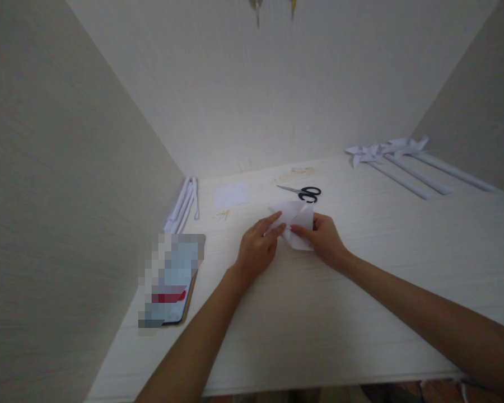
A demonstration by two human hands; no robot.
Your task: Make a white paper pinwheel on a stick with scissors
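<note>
- Our work is the paper [292,212], held just above or on the table [403,235], in front of us and near the scissors [301,192].
- Our right hand [327,238] has it pinched at the right edge, thumb on the face, the other fingers partly hidden behind.
- Our left hand [258,246] lays its fingertips on the left part, two fingers slightly apart; we cannot tell whether its thumb grips from below.
- We judge this piece partway along: folds or slits run toward its middle, and no rod is on it yet.
- Three rods [420,174] lie at the far right with folded heads [372,152] at their ends; these look done.
- What seems left: the piece in hand, a flat sheet [232,195] beyond our left hand, and a bundle of bare rolls [183,204] by the left wall.
- Yellowish bits [222,215] lie just below the sheet, too small to make out.
- The phone [178,280], partly blurred, lies left, apart from our hands.
</note>
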